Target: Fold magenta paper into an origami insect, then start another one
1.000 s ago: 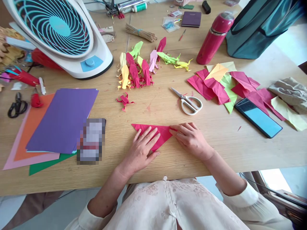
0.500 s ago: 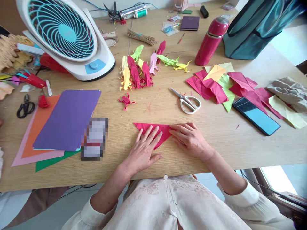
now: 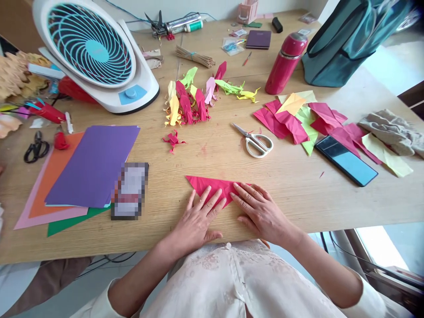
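A red sheet of paper (image 3: 212,184), folded into a triangle with creases across it, lies flat near the table's front edge. My left hand (image 3: 198,216) rests on its lower left part with fingers spread. On the right end, my right hand (image 3: 260,210) lies palm down, its fingers stretched out over the paper and covering that corner. Beyond the paper are white-handled scissors (image 3: 256,143) and a small folded red paper figure (image 3: 173,140).
Several coloured folded figures (image 3: 187,104) stand behind. Creased paper pieces (image 3: 281,123), a phone (image 3: 346,161) and a red flask (image 3: 286,64) are at right. At left are a fan (image 3: 96,53), a purple paper stack (image 3: 94,168) and a pixelated object (image 3: 130,190).
The red paper has shifted slightly toward me. My right hand has moved left and flattened over its right end; my left hand stays on it. The view has shifted a little.
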The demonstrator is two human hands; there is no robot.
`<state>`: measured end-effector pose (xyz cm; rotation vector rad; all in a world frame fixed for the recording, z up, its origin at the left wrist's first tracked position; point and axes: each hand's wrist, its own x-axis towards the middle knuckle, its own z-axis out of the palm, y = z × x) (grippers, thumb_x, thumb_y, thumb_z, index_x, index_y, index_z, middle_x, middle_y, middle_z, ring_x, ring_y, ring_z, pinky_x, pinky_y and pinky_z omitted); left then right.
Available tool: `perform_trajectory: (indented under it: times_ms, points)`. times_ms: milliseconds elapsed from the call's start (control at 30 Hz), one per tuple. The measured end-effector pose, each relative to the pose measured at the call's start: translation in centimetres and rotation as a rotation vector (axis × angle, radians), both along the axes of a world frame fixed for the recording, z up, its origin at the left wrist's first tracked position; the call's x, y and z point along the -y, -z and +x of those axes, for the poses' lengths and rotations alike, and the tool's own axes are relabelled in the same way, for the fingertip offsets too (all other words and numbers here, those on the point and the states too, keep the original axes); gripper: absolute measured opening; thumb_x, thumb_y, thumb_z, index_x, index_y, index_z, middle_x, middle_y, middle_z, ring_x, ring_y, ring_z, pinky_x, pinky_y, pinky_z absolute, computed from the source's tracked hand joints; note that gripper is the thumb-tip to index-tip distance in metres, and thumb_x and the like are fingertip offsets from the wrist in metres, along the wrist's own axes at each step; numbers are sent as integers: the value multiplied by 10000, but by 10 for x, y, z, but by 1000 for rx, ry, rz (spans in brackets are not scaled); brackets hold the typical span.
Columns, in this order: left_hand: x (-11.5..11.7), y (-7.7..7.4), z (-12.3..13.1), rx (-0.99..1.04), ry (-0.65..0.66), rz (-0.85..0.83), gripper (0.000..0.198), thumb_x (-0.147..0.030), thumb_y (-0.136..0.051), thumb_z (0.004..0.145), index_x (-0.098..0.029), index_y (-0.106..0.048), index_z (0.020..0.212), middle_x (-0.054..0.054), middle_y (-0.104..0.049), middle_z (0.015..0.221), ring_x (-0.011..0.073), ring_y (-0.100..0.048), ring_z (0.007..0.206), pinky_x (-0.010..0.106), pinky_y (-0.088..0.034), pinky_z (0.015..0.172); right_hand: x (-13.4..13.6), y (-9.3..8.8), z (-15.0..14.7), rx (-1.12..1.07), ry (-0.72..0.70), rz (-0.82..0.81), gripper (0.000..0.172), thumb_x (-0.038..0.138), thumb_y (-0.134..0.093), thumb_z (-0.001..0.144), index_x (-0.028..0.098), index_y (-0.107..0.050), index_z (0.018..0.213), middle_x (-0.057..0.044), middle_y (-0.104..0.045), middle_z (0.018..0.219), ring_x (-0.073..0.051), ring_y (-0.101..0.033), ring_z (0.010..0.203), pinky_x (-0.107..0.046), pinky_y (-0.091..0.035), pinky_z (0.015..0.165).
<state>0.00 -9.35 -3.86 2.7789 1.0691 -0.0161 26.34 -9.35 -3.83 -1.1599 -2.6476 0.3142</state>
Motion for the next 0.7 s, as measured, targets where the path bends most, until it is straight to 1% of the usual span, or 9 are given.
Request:
perform_trajectory:
  times_ms: [100,200,300,367,400,533,633,700]
  points:
    - [9,0,-7,-1,71,3,903,-777,-278,858,-221,-196,1565,74,-238,1631,341,-111,1505,568,60,1184,7,0,1,24,11,8,591,426,-441,1001,135,-358,1508,-151,-275,1600,-305,-221,1493,-548,-278,1162]
    - [15,-3,-11,17,92,10,855,-741,-292,890,-197,-267,1548,79,-288,1613,329,-156,1497,546,55,1192,10,-1,1,20,14,19,552,406,-461,999,133,-412,1476,-146,-314,1587,-310,-267,1475,-539,-290,1150]
    - [14,-7,-8,75,37,17,684,-576,-335,982,-159,-325,1524,106,-344,1587,282,-228,1484,500,-28,1210,7,-2,0,-33,43,44,452,306,-473,1004,152,-472,1429,-126,-452,1518,-280,-403,1404,-499,-348,1100]
    - [9,-9,-4,116,-32,17,599,-467,-382,1002,-146,-355,1507,126,-362,1575,268,-264,1475,488,-99,1210,1,-3,-2,-73,63,59,406,241,-467,1006,160,-496,1403,-112,-534,1456,-254,-477,1344,-474,-373,1067]
    - [6,-9,-1,131,-64,14,589,-441,-414,995,-144,-367,1501,135,-360,1575,274,-271,1473,493,-129,1207,-2,-4,-3,-86,67,63,393,228,-467,1006,160,-506,1392,-109,-557,1435,-249,-499,1321,-469,-380,1055]
    - [-5,-11,5,170,-121,-11,660,-452,-530,937,-127,-380,1491,161,-337,1581,313,-279,1468,523,-211,1196,-13,-6,-6,-98,53,64,340,237,-486,1003,166,-566,1326,-106,-612,1375,-256,-566,1234,-450,-413,991]
    - [-10,-11,4,193,-131,-25,658,-428,-558,924,-141,-384,1490,149,-396,1551,307,-319,1450,517,-258,1188,-19,-7,-7,-105,49,75,287,217,-503,994,169,-616,1254,-104,-657,1311,-250,-608,1157,-439,-428,942]
    - [-12,-12,3,213,-126,-33,621,-399,-565,924,-156,-412,1474,144,-427,1532,304,-343,1439,519,-283,1179,-21,-8,-6,-116,41,80,271,210,-512,989,162,-629,1228,-105,-667,1292,-247,-615,1131,-433,-432,922]
